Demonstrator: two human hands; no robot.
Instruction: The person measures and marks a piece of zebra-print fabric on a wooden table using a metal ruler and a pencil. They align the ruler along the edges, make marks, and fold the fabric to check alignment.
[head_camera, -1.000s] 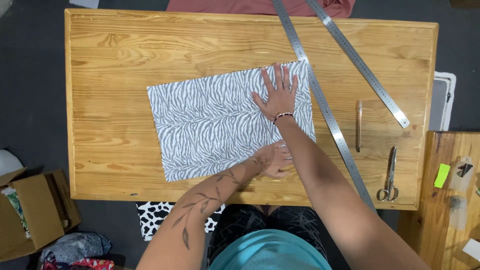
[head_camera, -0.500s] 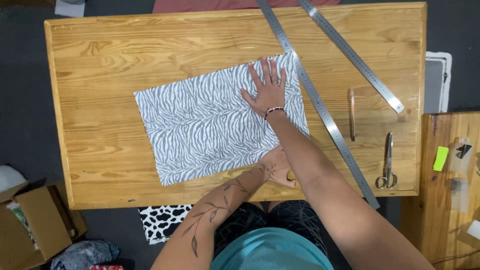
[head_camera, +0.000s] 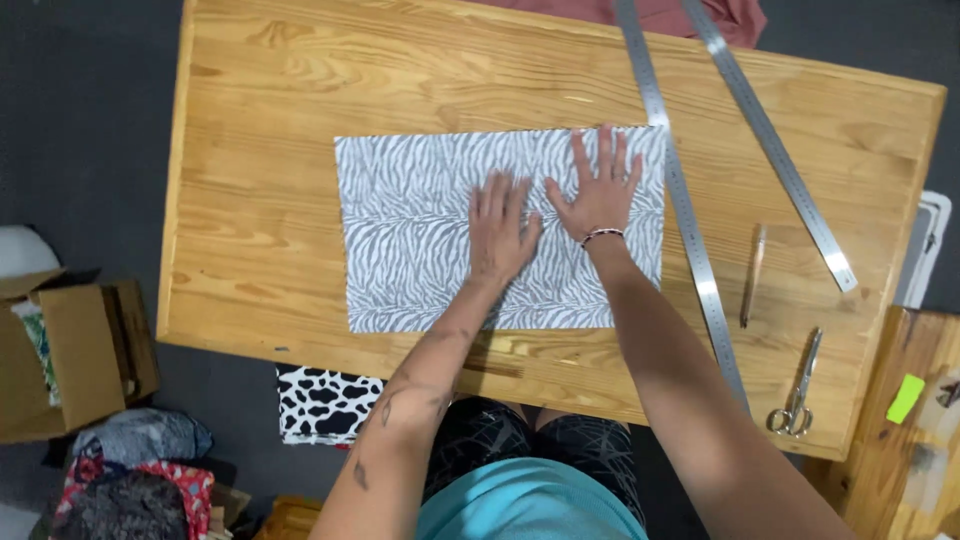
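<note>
Both hands now lie flat, side by side, on the zebra-print fabric (head_camera: 440, 230), where a second ago they were split: the right hand (head_camera: 598, 195) was up near the cloth's far right part and the left hand (head_camera: 500, 232) was low at its near edge. The left has come up to the middle of the sheet, so the two palms press almost next to each other, fingers spread and open, gripping nothing. The fabric also sits squarer to the tabletop (head_camera: 260, 150) in this view than before, its long edges nearly parallel with the wood; part of that may be the head camera turning. By my reading the cloth is being smoothed and held flat rather than lifted. It lies in the middle of the tabletop, its right edge touching a long steel ruler (head_camera: 685, 215); a second ruler (head_camera: 770, 150) lies further right, apart from it. A pencil (head_camera: 752, 275) and scissors (head_camera: 797, 385) rest untouched on the right. As for containers, an open cardboard box (head_camera: 75, 350) stands on the floor at the left; something patterned shows at its edge, but its contents cannot be made out. A cow-print piece (head_camera: 325, 400) lies on the floor under the near edge.
</note>
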